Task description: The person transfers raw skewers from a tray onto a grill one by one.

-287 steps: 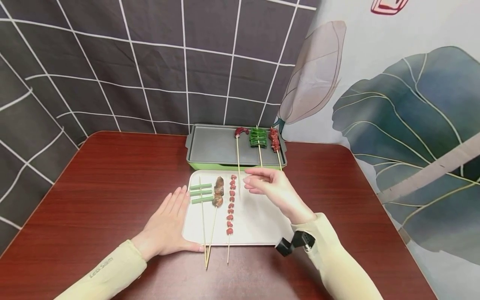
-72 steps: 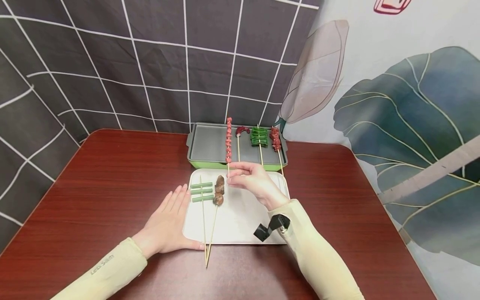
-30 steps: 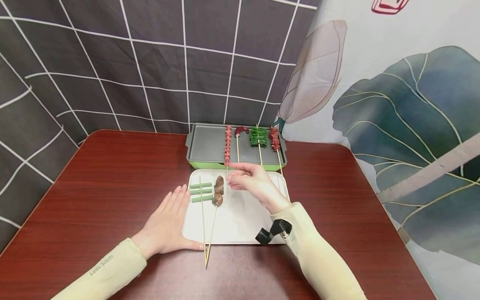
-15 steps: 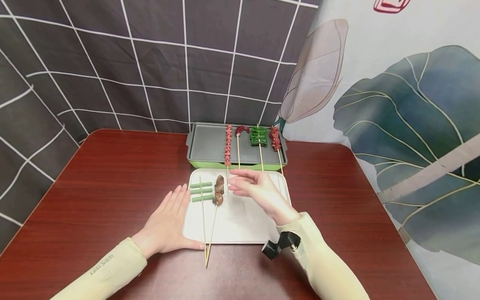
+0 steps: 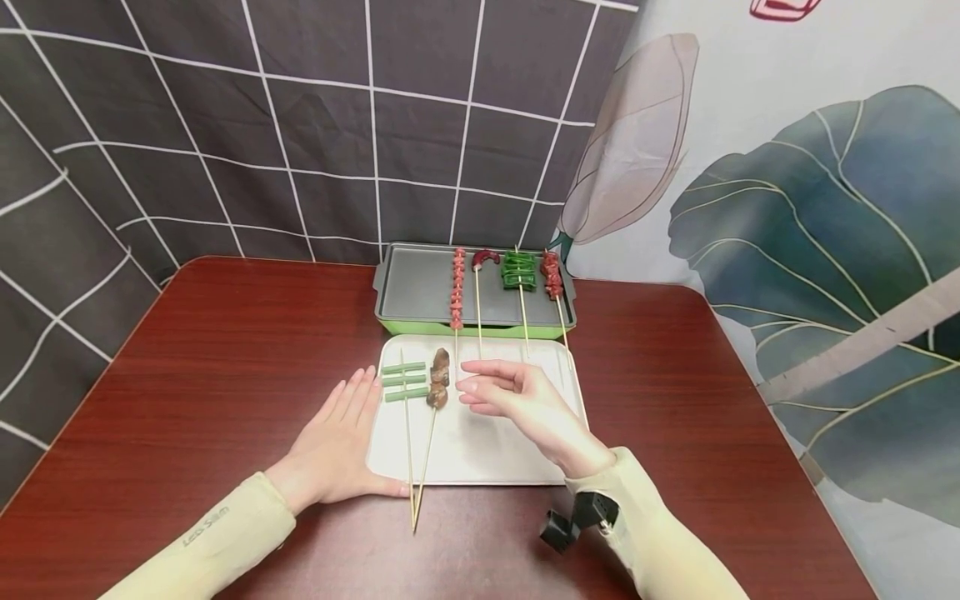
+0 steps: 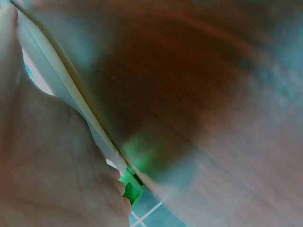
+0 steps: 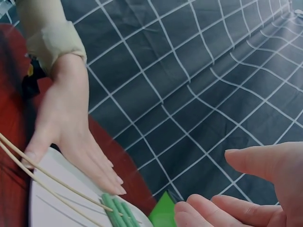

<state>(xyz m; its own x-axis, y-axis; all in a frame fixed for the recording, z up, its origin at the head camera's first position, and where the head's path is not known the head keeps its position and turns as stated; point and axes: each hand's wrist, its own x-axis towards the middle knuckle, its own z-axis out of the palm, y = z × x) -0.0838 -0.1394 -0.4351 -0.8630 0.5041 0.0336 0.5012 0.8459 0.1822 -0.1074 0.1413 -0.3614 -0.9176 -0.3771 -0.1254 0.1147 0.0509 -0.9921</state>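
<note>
Right hand (image 5: 525,396), fingers loose and holding nothing, over white tray (image 5: 487,450) beside mushroom skewer (image 5: 437,379); left hand (image 5: 337,442) flat, steadying tray edge; best pinched low on its stick.

- I see a dark red wooden table (image 5: 187,350) with rounded far corners carrying everything.
- At its far edge, near the middle, sits a green grill pan (image 5: 420,293) with a grey cooking surface.
- Just in front of the pan, touching or nearly touching it, lies a white tray (image 5: 495,446), reaching toward the near edge.
- My left hand (image 5: 333,446) rests flat on the wood, against the tray's left rim.
- Two skewer sticks (image 5: 415,504) overhang the tray's near rim above the wood.
</note>
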